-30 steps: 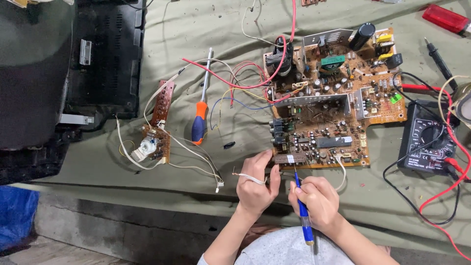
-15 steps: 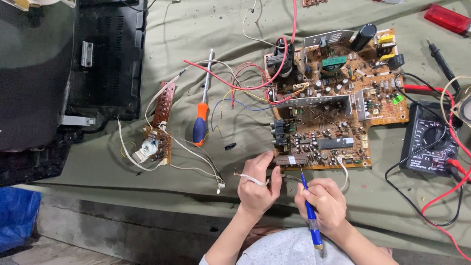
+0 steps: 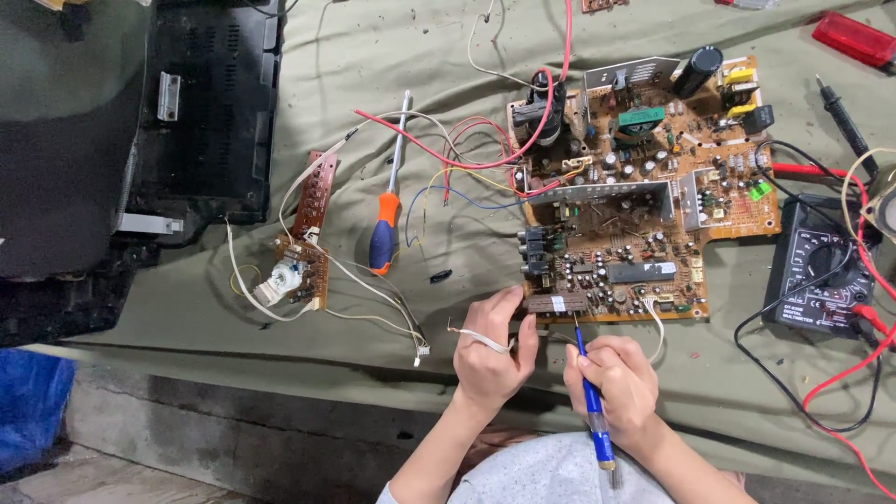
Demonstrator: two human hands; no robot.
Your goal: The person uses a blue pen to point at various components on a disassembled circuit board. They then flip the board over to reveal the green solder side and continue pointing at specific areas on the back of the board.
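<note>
A large brown circuit board (image 3: 644,187) crowded with components lies on the olive cloth (image 3: 392,56). My left hand (image 3: 492,355) rests at the board's near left corner, fingers pinching a thin white wire (image 3: 476,336) beside a dark connector block (image 3: 553,304). My right hand (image 3: 616,378) grips a blue-handled soldering iron (image 3: 590,397) like a pen; its metal tip points up at the board's near edge, close to my left fingertips.
An orange and blue screwdriver (image 3: 387,210) lies left of the board. Two small brown boards (image 3: 301,266) with white wires sit further left. A black multimeter (image 3: 821,271) with red leads is on the right. A black television casing (image 3: 121,131) fills the far left.
My right hand and the soldering iron have shifted slightly to the right and the iron has tilted. My left hand stays at the board's corner.
</note>
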